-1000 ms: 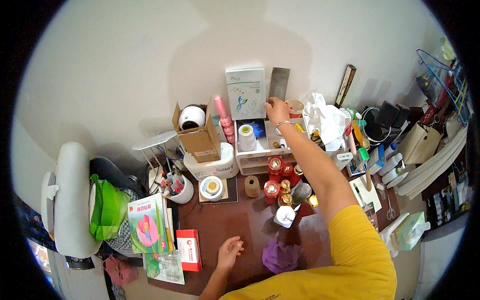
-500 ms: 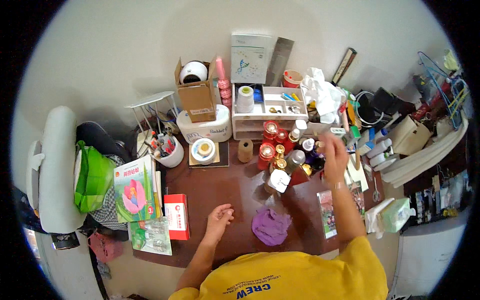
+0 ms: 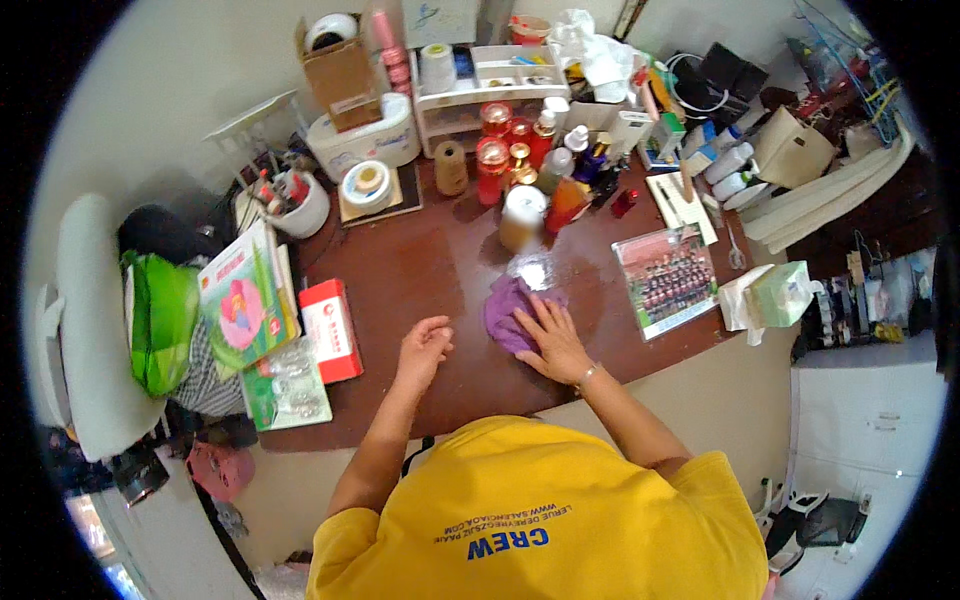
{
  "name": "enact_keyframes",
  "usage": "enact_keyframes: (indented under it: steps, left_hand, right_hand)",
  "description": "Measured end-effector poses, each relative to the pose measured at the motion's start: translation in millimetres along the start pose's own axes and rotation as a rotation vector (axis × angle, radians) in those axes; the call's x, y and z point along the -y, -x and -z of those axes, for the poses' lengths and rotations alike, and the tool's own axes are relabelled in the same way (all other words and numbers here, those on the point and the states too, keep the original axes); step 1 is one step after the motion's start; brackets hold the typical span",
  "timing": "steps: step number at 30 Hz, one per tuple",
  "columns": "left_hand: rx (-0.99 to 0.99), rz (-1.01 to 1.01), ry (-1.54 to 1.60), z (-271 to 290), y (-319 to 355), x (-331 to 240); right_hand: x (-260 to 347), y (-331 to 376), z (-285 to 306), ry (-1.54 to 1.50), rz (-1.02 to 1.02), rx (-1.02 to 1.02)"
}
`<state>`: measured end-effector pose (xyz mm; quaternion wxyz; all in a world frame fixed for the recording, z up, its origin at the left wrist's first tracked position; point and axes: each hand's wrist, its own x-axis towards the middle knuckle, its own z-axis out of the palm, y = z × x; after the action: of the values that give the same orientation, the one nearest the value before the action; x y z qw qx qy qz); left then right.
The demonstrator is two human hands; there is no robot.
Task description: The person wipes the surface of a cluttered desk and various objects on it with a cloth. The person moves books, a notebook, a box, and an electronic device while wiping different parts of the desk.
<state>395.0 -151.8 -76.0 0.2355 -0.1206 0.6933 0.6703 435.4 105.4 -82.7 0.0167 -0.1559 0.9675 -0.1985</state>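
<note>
My right hand [image 3: 556, 342] lies flat on a crumpled purple cloth [image 3: 505, 308], its fingers spread over the cloth's right part. My left hand [image 3: 427, 347] hovers over or rests on the table left of the cloth, fingers loosely curled with nothing seen in them. Beyond the cloth stands a jar with a white lid [image 3: 524, 205]; a shiny patch [image 3: 532, 268] shows on the brown tabletop [image 3: 400, 270] just before it. Red bottles with clear caps [image 3: 491, 165] and other small bottles crowd behind the jar. A cone of brown thread [image 3: 450, 168] stands to their left.
A group photo [image 3: 665, 280] lies at the right, near a tissue pack [image 3: 775, 295]. Along the left are a red-and-white box [image 3: 330, 330], picture books [image 3: 245, 295] and a white pen pot [image 3: 303, 208]. A white organizer [image 3: 490, 95] stands at the back.
My right hand has come from beside the bottles at the right down onto the purple cloth. The whole view has tilted, so the table sits higher. My left hand stays loosely curled.
</note>
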Motion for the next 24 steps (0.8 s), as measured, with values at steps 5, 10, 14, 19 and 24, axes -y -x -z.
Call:
enact_keyframes:
  steps: [5, 10, 14, 19, 24]
  left_hand:
    - [0.014, 0.022, -0.044, 15.9, 34.0, 26.7]
    - [-0.042, 0.107, -0.086, 38.8, 69.5, 38.2]
    - [-0.036, -0.016, -0.034, 53.4, 80.4, 45.6]
    - [-0.131, -0.106, -0.085, 68.2, 79.9, 61.0]
    - [-0.342, -0.342, -0.317, 83.9, 79.2, 46.0]
  right_hand:
    - [3.9, -58.3, -47.5, 0.123, 0.037, -0.022]
    - [37.8, -137.8, -64.8, 0.127, -0.041, 0.03]
    - [57.6, -172.1, -73.2, 0.137, -0.128, 0.037]
    - [91.4, -101.6, -97.2, 0.127, 0.16, -0.027]
    - [123.3, 0.0, -84.5, 0.043, 0.234, 0.112]
